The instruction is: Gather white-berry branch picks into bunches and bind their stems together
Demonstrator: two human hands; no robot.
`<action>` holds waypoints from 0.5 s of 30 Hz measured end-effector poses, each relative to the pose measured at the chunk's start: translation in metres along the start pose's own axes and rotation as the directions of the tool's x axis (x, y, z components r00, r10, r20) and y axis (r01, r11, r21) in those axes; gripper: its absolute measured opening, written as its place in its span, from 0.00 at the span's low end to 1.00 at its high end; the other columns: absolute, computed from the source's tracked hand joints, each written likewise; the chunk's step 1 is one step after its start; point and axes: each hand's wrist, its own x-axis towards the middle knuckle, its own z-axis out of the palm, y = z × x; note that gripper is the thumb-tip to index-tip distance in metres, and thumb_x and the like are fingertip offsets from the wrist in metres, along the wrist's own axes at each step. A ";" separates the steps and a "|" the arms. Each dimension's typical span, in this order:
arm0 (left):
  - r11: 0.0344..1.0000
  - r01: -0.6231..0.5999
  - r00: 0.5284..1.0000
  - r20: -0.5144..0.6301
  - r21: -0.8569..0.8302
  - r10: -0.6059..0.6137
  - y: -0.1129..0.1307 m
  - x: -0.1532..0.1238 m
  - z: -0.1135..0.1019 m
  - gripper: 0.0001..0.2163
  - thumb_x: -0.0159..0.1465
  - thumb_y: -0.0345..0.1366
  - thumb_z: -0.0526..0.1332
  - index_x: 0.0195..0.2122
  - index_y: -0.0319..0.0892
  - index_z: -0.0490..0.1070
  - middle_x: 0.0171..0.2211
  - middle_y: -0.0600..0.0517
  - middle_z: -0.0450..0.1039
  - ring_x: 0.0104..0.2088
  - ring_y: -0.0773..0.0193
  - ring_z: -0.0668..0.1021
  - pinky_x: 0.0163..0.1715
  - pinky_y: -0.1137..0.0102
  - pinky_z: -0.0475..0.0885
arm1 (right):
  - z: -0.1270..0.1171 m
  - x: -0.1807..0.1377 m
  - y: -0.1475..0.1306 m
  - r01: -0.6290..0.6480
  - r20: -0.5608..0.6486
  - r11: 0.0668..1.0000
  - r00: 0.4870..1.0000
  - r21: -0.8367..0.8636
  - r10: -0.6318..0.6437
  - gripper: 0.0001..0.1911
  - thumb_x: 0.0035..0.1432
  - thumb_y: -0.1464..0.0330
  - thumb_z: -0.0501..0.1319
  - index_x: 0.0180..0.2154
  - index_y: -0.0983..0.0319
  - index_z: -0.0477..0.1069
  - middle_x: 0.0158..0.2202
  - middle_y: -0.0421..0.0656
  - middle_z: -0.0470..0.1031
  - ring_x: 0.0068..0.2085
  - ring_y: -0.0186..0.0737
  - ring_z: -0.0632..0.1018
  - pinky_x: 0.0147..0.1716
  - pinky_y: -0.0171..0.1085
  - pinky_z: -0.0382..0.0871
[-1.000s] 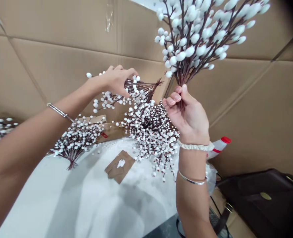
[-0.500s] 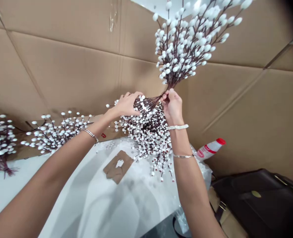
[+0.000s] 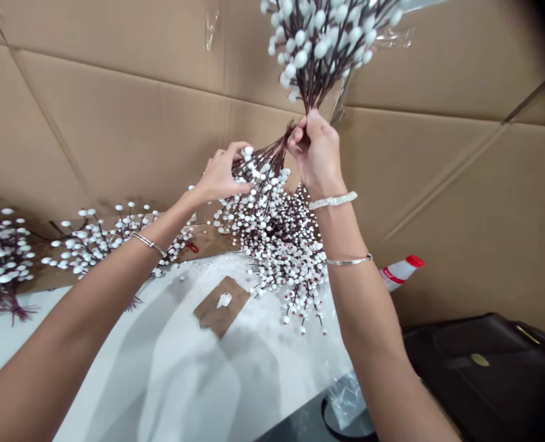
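Note:
My right hand (image 3: 317, 144) is closed in a fist round the stems of an upright bunch of white-berry branches (image 3: 321, 52), whose heads fan out and run off the top of the view. To its left, my left hand (image 3: 223, 172) curves round a second bunch of white-berry branches (image 3: 265, 162); its thumb and fingers grip the berried side, and the brown stem ends point up toward my right fist. Below both hands a heap of white-berry branches (image 3: 286, 252) lies on the white table, with its tips hanging toward me.
More berry branches lie at the left (image 3: 2, 258) and behind my left forearm (image 3: 97, 242). A brown cardboard piece (image 3: 221, 306) rests on the white table (image 3: 184, 380). Cardboard (image 3: 129, 141) walls the back. At right are a red-capped bottle (image 3: 403, 270) and a dark bag (image 3: 484, 368).
Both hands have risen, my right one more, lifting its bunch partly out of view. The left hand's bunch has come up too, its stem ends tilting upward.

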 end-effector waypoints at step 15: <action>0.976 -0.050 0.998 -0.055 -0.212 0.039 -0.039 -0.056 -0.138 0.41 0.50 0.51 0.71 0.62 0.50 0.53 0.55 0.54 0.66 0.53 0.58 0.68 0.55 0.61 0.67 | 0.130 -0.019 -0.063 -0.284 0.247 0.943 0.939 0.172 0.238 0.21 0.71 0.65 0.50 0.24 0.60 0.62 0.21 0.32 0.61 0.19 0.26 0.66 0.30 0.30 0.72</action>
